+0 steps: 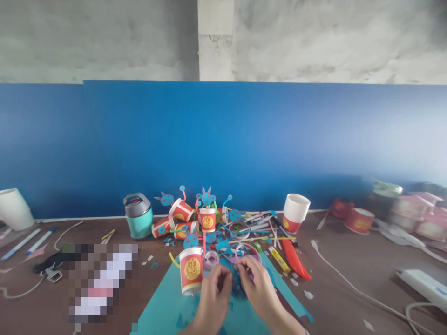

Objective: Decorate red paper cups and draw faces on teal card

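Observation:
My left hand (pixel 215 294) and my right hand (pixel 257 286) are close together over a teal paper sheet (pixel 157 304). The fingers of both are pinched, and whatever sits between them is too small and blurred to name. Just left of my left hand stands a red and white paper cup (pixel 191 271) with a blue paper face and bent straw arms. A roll of clear tape (pixel 212 258) lies behind my left hand. Beyond my right hand is a larger tape roll (pixel 248 252). Blue paper scraps lie beneath my fingers.
Several decorated cups (pixel 180 210) crowd the back, beside a heap of pens (pixel 258 223). To the right are a red-handled tool (pixel 295 260), a yellow box (pixel 279 259) and stacked cups (pixel 295 211). A teal thermos (pixel 138 218) stands left. A white cable (pixel 349 277) crosses the table.

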Demonstrator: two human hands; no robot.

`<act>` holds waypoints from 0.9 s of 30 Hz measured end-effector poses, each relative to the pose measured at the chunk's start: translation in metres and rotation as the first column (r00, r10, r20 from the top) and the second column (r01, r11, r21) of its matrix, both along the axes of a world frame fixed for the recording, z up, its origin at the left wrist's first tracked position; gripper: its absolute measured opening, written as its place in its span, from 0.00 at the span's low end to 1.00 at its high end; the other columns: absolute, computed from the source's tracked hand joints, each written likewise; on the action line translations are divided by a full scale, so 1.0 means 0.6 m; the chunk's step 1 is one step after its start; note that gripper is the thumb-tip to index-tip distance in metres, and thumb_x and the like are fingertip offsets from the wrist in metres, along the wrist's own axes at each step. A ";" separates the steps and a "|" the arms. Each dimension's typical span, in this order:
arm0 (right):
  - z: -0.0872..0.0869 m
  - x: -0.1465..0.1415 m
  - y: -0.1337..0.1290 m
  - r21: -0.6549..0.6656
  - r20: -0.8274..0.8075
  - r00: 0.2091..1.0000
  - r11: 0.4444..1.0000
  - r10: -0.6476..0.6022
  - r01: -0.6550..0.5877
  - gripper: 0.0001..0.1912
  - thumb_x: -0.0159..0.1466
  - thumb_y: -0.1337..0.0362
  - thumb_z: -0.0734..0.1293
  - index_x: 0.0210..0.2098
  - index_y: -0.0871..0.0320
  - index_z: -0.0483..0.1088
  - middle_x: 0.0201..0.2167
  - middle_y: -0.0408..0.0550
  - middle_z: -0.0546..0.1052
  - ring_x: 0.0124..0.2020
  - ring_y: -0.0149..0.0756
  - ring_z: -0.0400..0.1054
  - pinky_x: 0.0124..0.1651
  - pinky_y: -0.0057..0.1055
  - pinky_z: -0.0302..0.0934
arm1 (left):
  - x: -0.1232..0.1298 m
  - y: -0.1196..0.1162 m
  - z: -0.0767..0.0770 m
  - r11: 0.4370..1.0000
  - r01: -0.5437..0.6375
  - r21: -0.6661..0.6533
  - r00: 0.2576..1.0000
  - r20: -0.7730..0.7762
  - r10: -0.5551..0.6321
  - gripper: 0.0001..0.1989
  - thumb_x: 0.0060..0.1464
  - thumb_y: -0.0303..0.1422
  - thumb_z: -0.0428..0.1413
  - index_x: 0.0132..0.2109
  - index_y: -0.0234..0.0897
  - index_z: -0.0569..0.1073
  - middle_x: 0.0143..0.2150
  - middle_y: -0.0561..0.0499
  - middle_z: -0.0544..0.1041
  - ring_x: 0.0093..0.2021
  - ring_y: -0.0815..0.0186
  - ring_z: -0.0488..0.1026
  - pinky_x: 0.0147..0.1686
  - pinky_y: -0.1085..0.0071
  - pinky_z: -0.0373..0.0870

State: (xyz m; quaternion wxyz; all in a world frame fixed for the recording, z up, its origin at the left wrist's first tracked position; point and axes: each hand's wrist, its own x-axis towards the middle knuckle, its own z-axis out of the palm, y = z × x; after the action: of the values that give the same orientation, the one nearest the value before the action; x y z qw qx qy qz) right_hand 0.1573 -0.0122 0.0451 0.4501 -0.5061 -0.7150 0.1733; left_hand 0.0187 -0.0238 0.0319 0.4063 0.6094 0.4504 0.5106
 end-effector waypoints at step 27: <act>0.024 0.000 -0.003 -0.337 -0.453 0.886 0.901 0.100 -0.274 0.23 0.55 0.45 0.65 0.20 0.58 0.61 0.17 0.37 0.55 0.20 0.26 0.47 0.22 0.25 0.43 | -0.001 0.010 0.002 0.984 0.121 -0.128 0.979 0.178 -0.097 0.21 0.52 0.52 0.52 0.28 0.37 0.64 0.21 0.59 0.61 0.19 0.74 0.54 0.19 0.77 0.51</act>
State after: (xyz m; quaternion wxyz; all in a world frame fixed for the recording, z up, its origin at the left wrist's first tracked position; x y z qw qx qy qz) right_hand 0.1573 -0.0141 0.0596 0.4652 -0.4630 -0.5966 0.4618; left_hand 0.0183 -0.0180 0.0329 0.5121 0.5575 0.4141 0.5055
